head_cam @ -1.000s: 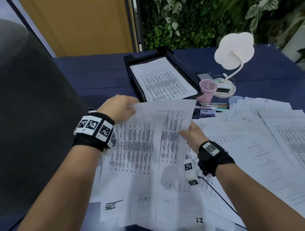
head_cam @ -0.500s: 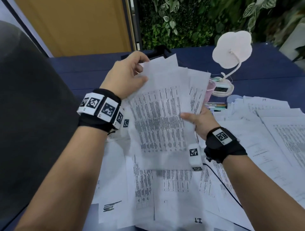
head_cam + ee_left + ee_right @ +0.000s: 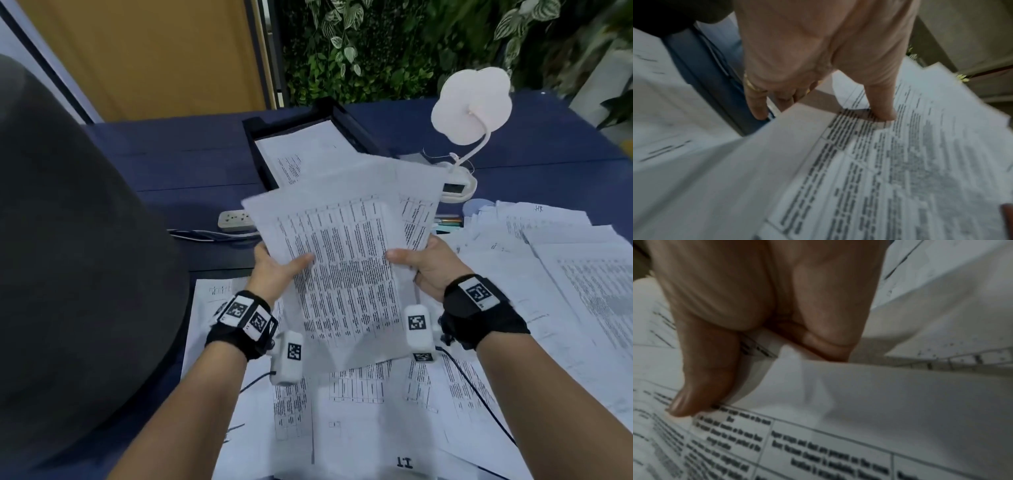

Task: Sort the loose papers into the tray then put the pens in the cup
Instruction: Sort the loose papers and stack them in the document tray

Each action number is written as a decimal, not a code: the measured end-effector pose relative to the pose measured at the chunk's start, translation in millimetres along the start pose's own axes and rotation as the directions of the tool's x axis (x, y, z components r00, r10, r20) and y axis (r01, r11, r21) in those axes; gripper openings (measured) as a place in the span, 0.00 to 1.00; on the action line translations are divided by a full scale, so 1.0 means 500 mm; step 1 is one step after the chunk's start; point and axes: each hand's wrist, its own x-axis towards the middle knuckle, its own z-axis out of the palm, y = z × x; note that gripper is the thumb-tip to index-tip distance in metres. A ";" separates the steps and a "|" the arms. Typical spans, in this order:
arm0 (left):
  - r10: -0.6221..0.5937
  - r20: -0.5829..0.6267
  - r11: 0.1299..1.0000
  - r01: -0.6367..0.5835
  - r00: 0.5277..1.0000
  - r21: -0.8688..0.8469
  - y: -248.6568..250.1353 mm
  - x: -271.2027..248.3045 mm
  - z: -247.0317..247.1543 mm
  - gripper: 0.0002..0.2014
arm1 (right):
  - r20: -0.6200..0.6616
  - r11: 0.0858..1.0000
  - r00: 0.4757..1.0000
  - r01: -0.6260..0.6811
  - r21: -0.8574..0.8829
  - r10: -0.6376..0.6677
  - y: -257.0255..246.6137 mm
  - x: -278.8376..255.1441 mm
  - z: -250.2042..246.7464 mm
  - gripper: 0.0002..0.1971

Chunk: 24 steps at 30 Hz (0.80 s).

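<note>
Dark blue surface (image 3: 171, 164) stretches under everything, backed by a wall of green leaves, and above it both sets of fingers are closed on a small stack of printed sheets (image 3: 346, 274). On the left hand (image 3: 274, 270) the thumb presses the top page while the fingers (image 3: 756, 104) curl beneath the near left edge; the right hand (image 3: 428, 267) mirrors this, thumb on top and fingers hidden under the stack, pinching its right edge. Holding from both sides probably keeps the fanned, uneven pages together and flat enough to square up. Just beyond the stack sits the black tray (image 3: 356, 130), already holding some pages, so the sheets appear lifted toward it. Many loose papers (image 3: 565, 274) cover the surface to the right and below the arms. Pens (image 3: 447, 221) lie just beside the lamp base (image 3: 457, 188); the cup is hidden behind the held sheets.
</note>
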 end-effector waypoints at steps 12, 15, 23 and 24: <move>0.239 -0.048 0.957 -0.244 0.970 -0.157 0.044 -0.025 -0.022 0.17 | -0.138 0.970 0.967 0.195 -0.145 -0.215 -0.026 0.003 0.019 0.20; 0.332 -0.039 0.928 -0.334 0.942 -0.167 0.078 -0.035 -0.030 0.15 | -0.137 0.956 0.958 0.225 -0.186 -0.252 -0.037 0.000 0.027 0.16; 0.505 -0.109 0.826 -0.516 0.856 -0.228 0.184 -0.043 -0.020 0.17 | -0.048 0.869 0.879 0.460 -0.184 -0.475 -0.130 -0.008 0.091 0.19; 0.511 -0.122 0.816 -0.525 0.851 -0.244 0.192 -0.043 -0.020 0.18 | -0.053 0.855 0.862 0.489 -0.175 -0.504 -0.140 -0.012 0.095 0.19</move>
